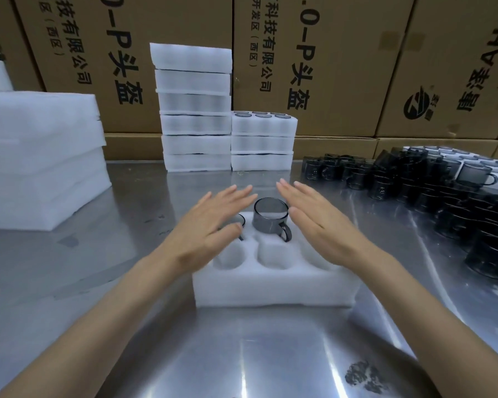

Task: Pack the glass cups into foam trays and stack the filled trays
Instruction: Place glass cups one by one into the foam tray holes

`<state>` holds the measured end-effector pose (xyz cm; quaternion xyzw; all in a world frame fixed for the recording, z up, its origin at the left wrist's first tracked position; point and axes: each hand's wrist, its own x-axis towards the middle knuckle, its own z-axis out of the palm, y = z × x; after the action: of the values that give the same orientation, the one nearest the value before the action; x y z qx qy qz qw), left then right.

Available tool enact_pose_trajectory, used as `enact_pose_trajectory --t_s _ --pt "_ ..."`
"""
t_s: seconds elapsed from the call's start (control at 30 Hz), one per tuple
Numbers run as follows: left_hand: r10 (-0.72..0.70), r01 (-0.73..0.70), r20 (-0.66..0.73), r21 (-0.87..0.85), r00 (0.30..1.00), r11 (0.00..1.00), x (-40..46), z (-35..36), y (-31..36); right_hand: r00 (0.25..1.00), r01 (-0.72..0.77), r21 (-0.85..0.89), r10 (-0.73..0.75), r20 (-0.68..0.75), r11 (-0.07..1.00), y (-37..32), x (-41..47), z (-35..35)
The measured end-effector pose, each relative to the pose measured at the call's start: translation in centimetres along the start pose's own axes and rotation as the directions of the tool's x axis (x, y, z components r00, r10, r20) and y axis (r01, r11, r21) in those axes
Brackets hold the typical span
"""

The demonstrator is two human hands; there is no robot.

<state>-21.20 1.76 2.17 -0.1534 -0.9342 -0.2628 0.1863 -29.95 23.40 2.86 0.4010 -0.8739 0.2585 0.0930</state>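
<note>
Both hands hover flat over the foam tray point(273, 285) in the middle of the tabletop point(127, 326), fingers straight and holding nothing. The left hand point(213, 219) is spread above the tray's back-left pocket, where a glass cup point(240, 221) sits low, mostly hidden under the fingers. The right hand point(314, 219) is stretched out just to the right of a second smoky cup point(270, 215), which stands proud of its back-middle pocket with its handle turned towards the person.

That raised cup looks only half seated, so I'd say the job now is to press it home: a flat palm on the rim, pushing straight down, with the handle lined up to its slot so the glass doesn't bind or tilt in the foam. The two front pockets in view are empty; the right-hand ones are covered by the arm.

More cups wait in a crowded dark heap point(414, 185) along the right, close enough that a careless elbow could knock them. Behind stand two stacks of filled trays, a tall one point(194, 110) and a shorter one point(262, 142) touching it, before cardboard cartons point(328, 53). A pile of foam sheets point(41, 156) lies at the left, well apart from the work.
</note>
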Motion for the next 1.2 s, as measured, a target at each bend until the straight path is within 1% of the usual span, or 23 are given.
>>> enact_pose_trajectory --t_s 0.07,0.17,0.3,0.4,0.47,0.57,0.67,0.73,0.77,0.8,0.83,0.87,0.9,0.93,0.97,1.0,1.07,1.13,1.17,1.2 --pt "0.028 -0.033 0.053 0.102 0.998 0.994 0.0 -0.1 0.3 0.997 0.032 -0.021 -0.03 0.071 0.999 0.0 -0.5 0.3" --pt "0.063 -0.084 0.105 0.213 0.993 0.973 -0.1 -0.1 0.6 0.989 0.038 -0.047 -0.03 0.145 0.998 -0.3 -0.6 0.4" --pt "0.034 -0.068 0.16 0.211 0.987 0.975 0.0 -0.1 0.7 0.972 0.019 -0.044 -0.008 0.235 0.999 -0.4 -0.6 0.5" --pt "-0.069 0.02 0.237 0.202 0.969 0.979 0.3 0.2 0.8 0.944 -0.038 -0.091 0.065 0.322 0.995 -0.6 -0.3 0.6" --pt "-0.1 0.047 0.261 0.201 0.96 0.978 0.5 0.2 0.8 0.932 -0.072 -0.094 0.1 0.348 0.993 -0.6 -0.2 0.7" --pt "-0.097 0.047 0.252 0.194 0.963 0.98 0.5 0.4 0.6 0.931 -0.085 -0.085 0.11 0.348 0.993 -0.6 -0.2 0.8" --pt "-0.078 0.053 0.227 0.112 0.971 0.992 0.1 1.1 -0.1 0.947 -0.074 -0.089 0.098 0.306 0.993 -0.6 -0.3 1.1" --pt "-0.091 0.098 0.146 -0.048 0.985 0.994 -0.2 1.6 -0.8 0.973 -0.072 -0.075 0.087 0.216 0.995 -0.5 -0.3 1.2" --pt "-0.126 0.137 0.073 -0.179 0.989 0.974 -0.4 1.8 -1.1 0.987 -0.09 -0.027 0.093 0.129 0.996 -0.3 -0.3 1.2" --pt "-0.179 0.17 0.001 -0.318 0.984 0.933 -0.6 2.0 -1.5 0.992 -0.123 0.062 0.122 0.015 0.99 0.0 -0.4 1.0" --pt "-0.23 0.185 -0.055 -0.428 0.972 0.885 -0.8 2.2 -1.8 0.979 -0.151 0.166 0.17 -0.11 0.974 0.4 -0.5 0.7" --pt "-0.257 0.179 -0.098 -0.488 0.961 0.854 -0.9 2.4 -2.2 0.95 -0.175 0.211 0.221 -0.222 0.962 1.1 -0.6 0.3" --pt "-0.262 0.162 -0.132 -0.507 0.956 0.846 -1.0 2.5 -2.5 0.916 -0.222 0.156 0.261 -0.305 0.962 2.1 -0.7 -0.1" --pt "-0.253 0.143 -0.156 -0.505 0.955 0.851 -1.1 2.7 -2.7 0.883 -0.312 0.041 0.305 -0.356 0.949 3.4 -1.1 -0.4" --pt "-0.239 0.127 -0.169 -0.495 0.956 0.859 -1.1 2.8 -2.9 0.845 -0.435 -0.088 0.372 -0.383 0.896 4.9 -1.5 -0.7" --pt "-0.229 0.119 -0.173 -0.487 0.958 0.865 -1.1 2.9 -2.9 0.79 -0.569 -0.192 0.466 -0.399 0.8 6.4 -1.9 -1.1" --pt "-0.214 0.111 -0.166 -0.478 0.963 0.872 -1.0 2.9 -3.1 0.619 -0.783 -0.281 0.656 -0.431 0.555 8.7 -2.6 -2.0" --pt "-0.203 0.109 -0.161 -0.457 0.966 0.883 -0.9 2.8 -3.4 0.444 -0.892 -0.301 0.781 -0.439 0.338 10.3 -3.3 -2.9" --pt "-0.204 0.113 -0.16 -0.447 0.966 0.887 -0.8 2.8 -3.5 0.382 -0.916 -0.297 0.816 -0.433 0.271 10.9 -3.6 -3.3" --pt "-0.207 0.118 -0.159 -0.442 0.965 0.889 -0.8 2.8 -3.5 0.339 -0.929 -0.29 0.841 -0.423 0.229 11.4 -3.8 -3.6"
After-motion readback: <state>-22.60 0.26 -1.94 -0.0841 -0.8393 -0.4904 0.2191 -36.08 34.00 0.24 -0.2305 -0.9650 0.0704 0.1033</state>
